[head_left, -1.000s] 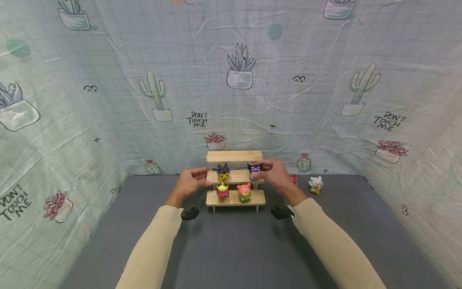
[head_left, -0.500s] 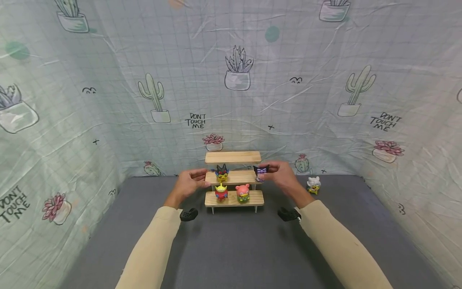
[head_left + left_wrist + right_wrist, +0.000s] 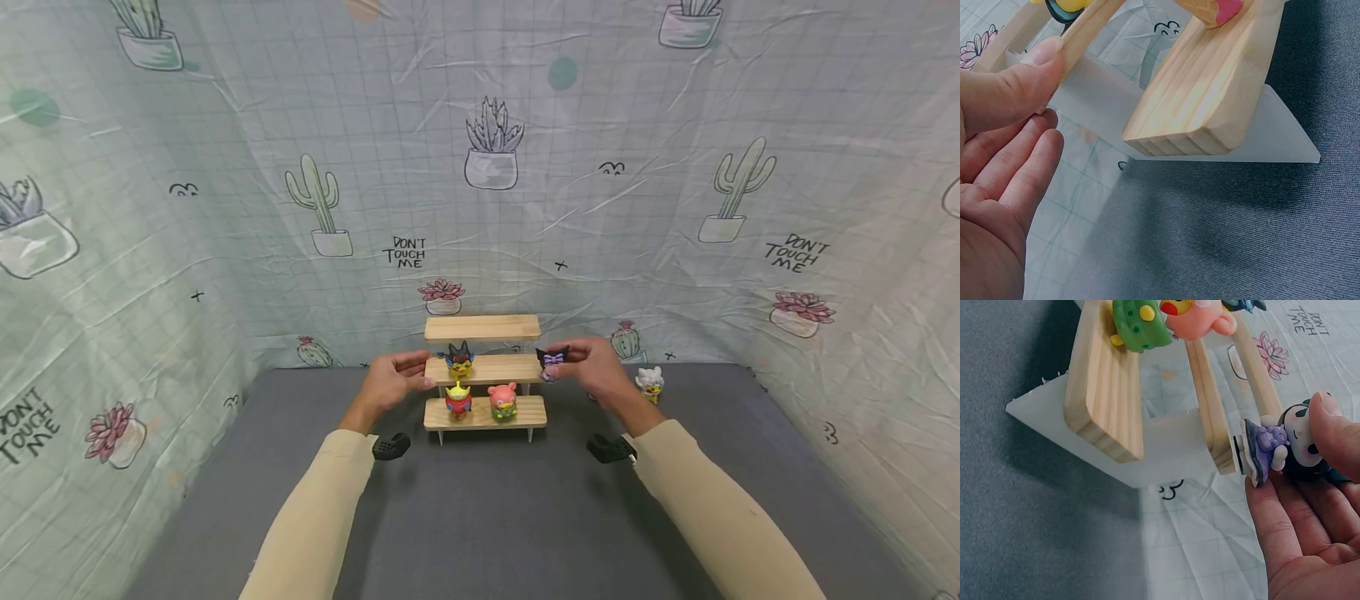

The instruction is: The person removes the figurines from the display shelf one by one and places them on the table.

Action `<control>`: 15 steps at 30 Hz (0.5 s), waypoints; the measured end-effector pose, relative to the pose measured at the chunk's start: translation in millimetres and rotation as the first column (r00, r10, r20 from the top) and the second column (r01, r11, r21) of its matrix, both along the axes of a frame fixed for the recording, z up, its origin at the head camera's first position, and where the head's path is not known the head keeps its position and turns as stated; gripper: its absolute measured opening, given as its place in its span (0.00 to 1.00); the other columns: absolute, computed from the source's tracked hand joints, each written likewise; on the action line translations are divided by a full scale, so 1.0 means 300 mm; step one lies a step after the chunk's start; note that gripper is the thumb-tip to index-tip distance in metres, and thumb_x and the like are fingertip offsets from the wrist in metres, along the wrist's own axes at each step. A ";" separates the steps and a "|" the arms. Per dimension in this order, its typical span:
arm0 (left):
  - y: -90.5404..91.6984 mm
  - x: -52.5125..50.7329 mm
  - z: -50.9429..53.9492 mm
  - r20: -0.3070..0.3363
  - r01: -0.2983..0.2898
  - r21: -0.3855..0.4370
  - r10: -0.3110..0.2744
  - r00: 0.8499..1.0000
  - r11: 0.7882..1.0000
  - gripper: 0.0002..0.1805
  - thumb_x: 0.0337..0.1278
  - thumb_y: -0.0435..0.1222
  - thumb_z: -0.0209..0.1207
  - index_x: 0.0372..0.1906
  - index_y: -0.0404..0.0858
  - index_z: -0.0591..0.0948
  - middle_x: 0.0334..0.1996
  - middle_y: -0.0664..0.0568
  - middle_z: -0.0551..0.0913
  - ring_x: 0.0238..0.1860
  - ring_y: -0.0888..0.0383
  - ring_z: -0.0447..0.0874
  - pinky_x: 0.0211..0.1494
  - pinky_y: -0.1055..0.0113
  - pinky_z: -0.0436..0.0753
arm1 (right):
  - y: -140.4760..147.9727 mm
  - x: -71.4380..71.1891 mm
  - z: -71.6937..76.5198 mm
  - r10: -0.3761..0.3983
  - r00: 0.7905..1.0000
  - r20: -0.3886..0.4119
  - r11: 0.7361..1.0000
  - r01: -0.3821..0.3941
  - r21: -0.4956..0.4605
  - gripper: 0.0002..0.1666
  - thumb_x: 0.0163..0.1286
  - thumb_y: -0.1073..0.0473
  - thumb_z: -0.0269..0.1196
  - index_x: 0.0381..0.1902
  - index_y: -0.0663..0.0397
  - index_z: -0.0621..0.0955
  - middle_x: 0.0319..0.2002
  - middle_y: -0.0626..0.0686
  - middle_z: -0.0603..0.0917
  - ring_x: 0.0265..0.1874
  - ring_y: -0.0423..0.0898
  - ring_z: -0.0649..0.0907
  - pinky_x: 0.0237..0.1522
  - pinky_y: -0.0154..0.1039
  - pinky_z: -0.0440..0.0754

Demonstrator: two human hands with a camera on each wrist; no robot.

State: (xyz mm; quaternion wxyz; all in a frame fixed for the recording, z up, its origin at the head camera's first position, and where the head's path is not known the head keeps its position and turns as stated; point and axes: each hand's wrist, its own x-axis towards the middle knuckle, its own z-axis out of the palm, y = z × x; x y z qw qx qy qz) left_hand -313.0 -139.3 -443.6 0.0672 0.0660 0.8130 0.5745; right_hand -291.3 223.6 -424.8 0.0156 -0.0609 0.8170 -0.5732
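A three-tier wooden display stand (image 3: 450,420) with white side supports stands on the grey table. My left hand (image 3: 392,382) pinches the left end of the middle board (image 3: 1088,30) between thumb and fingers. In my right hand (image 3: 596,371), a small black, white and purple figurine (image 3: 1266,447) is pinched between thumb and fingers, just off the middle board's right end. On that board's left side sits a yellow figurine with a black hood (image 3: 459,361). The bottom board bears a red figurine with a yellow top (image 3: 458,402) and a pink and green figurine (image 3: 503,403).
A white and yellow figurine (image 3: 650,383) stands on the table to the right, behind my right forearm. A cactus-printed cloth (image 3: 492,225) rises behind and beside the table (image 3: 480,517).
My right hand has moved to the right, carrying the black and purple figurine from over the middle board to past its right end. The left hand keeps its hold on the board.
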 end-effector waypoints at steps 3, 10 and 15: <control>-0.009 -0.029 -0.033 0.006 -0.013 0.006 0.013 1.000 1.000 0.33 0.64 0.28 0.68 0.73 0.32 0.74 0.74 0.38 0.73 0.76 0.41 0.72 0.73 0.51 0.81 | 0.011 0.006 0.001 -0.008 1.000 0.005 1.000 0.008 0.007 0.24 0.66 0.64 0.74 0.60 0.60 0.86 0.51 0.63 0.91 0.41 0.45 0.90 0.44 0.42 0.89; -0.012 -0.034 -0.045 -0.012 -0.004 0.015 0.004 1.000 1.000 0.33 0.63 0.30 0.70 0.73 0.34 0.75 0.74 0.38 0.74 0.75 0.41 0.73 0.72 0.52 0.82 | 0.035 0.013 -0.009 -0.017 1.000 -0.011 0.999 0.017 0.035 0.23 0.67 0.64 0.73 0.60 0.60 0.86 0.53 0.64 0.90 0.42 0.44 0.90 0.49 0.45 0.91; -0.017 -0.030 -0.044 -0.013 -0.004 0.020 0.004 1.000 1.000 0.33 0.62 0.30 0.70 0.72 0.35 0.76 0.74 0.39 0.75 0.75 0.42 0.74 0.72 0.52 0.83 | 0.050 0.010 -0.023 -0.012 1.000 -0.020 1.000 0.012 0.026 0.24 0.66 0.65 0.73 0.60 0.61 0.86 0.52 0.64 0.90 0.40 0.42 0.90 0.47 0.43 0.90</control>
